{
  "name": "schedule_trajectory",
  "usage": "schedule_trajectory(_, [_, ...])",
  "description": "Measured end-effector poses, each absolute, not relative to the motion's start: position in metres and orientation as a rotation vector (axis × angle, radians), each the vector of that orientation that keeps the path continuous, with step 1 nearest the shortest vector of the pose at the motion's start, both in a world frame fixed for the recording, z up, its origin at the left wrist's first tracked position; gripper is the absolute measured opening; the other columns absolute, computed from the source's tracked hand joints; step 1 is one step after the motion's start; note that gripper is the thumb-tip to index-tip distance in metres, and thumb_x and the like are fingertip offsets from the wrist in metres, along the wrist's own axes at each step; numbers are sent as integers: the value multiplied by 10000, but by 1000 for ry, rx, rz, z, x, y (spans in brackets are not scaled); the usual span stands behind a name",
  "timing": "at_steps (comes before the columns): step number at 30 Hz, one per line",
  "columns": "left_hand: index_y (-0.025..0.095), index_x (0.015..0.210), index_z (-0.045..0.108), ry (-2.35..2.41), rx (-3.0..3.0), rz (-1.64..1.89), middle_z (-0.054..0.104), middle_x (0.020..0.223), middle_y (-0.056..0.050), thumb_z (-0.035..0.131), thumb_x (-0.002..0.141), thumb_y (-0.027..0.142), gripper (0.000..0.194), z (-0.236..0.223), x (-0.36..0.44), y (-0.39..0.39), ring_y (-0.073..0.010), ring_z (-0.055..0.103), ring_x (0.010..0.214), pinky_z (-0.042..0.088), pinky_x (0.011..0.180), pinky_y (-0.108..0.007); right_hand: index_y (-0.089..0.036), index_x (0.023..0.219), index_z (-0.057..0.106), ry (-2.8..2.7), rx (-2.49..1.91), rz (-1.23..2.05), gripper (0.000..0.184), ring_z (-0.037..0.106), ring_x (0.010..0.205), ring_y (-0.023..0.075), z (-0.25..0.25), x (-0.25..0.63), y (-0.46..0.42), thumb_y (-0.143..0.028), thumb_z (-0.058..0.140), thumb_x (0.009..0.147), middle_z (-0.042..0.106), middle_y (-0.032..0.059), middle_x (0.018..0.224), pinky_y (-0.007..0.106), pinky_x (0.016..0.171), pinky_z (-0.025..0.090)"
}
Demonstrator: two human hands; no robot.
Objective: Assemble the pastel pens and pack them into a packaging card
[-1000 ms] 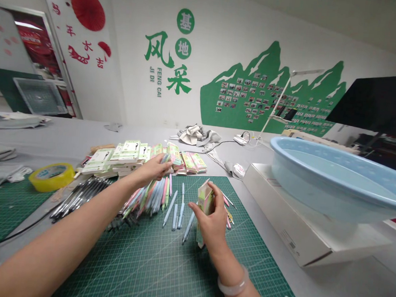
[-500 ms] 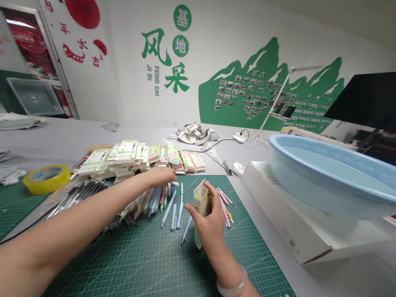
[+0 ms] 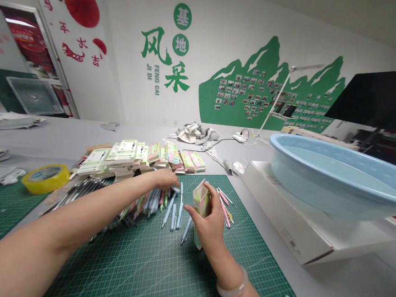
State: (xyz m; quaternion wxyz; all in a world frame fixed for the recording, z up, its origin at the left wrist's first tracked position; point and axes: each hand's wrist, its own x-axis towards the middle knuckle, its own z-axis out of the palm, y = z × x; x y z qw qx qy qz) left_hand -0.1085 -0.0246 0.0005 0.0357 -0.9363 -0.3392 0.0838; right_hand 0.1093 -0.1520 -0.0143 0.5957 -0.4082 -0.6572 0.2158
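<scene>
My left hand (image 3: 167,179) stretches over the loose pens with its fingers closed around a light-blue pen (image 3: 175,189), most of which the hand hides. Below it, several blue pens (image 3: 179,215) lie on the green cutting mat (image 3: 149,267). My right hand (image 3: 214,217) is wrapped around a small pink-and-green carton (image 3: 199,197), upright with its open end up. Another blue pen (image 3: 186,231) lies just left of that carton. A dense heap of pens (image 3: 148,201) in blue, pink and green spreads beneath my left forearm.
Flat printed boxes (image 3: 126,152) are piled behind the pens. Pink pens (image 3: 226,209) lie right of the carton. A yellow tape roll (image 3: 46,178) sits at the left. At the right, a blue basin (image 3: 318,175) rests on a white box (image 3: 281,213). Crumpled cloths (image 3: 195,133) lie farther back.
My left hand has moved slightly right and down, towards the upper ends of the separate blue pens. My right hand and the carton have stayed in place.
</scene>
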Motion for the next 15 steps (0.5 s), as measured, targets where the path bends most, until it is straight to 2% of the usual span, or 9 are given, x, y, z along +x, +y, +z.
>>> schedule_trajectory(4, [260, 864, 668, -1013, -2907, 248, 684, 877, -25, 629, 600, 46, 342, 1, -111, -25, -185, 614, 744, 378, 585, -233, -225, 1275, 458, -1518, -945, 512, 678, 501, 1144, 274, -14, 109, -152, -372, 750, 681, 534, 93, 1254, 443, 975, 391])
schedule_trajectory(9, [218, 790, 655, -1013, -2899, 212, 663, 846, -39, 645, 621, 105, 204, 6, -110, -30, -184, 598, 722, 379, 581, -239, -225, 1272, 461, -1518, -953, 514, 674, 501, 1140, 272, -14, 109, -153, -370, 751, 681, 535, 91, 1251, 446, 975, 387])
schedule_trajectory(12, [214, 817, 636, -1064, -2842, 48, 652, 829, -34, 584, 704, 108, 164, 16, -112, -37, -183, 586, 783, 388, 638, -243, -220, 1273, 462, -1506, -939, 525, 676, 502, 1139, 277, -14, 109, -152, -375, 749, 681, 536, 97, 1248, 454, 972, 392])
schedule_trajectory(15, [237, 915, 637, -1126, -2747, -145, 641, 842, -31, 555, 788, 183, 160, 34, -121, -46, -186, 567, 838, 384, 679, -250, -221, 1270, 465, -1502, -930, 534, 677, 507, 1132, 276, -15, 108, -152, -378, 751, 677, 537, 97, 1246, 451, 968, 397])
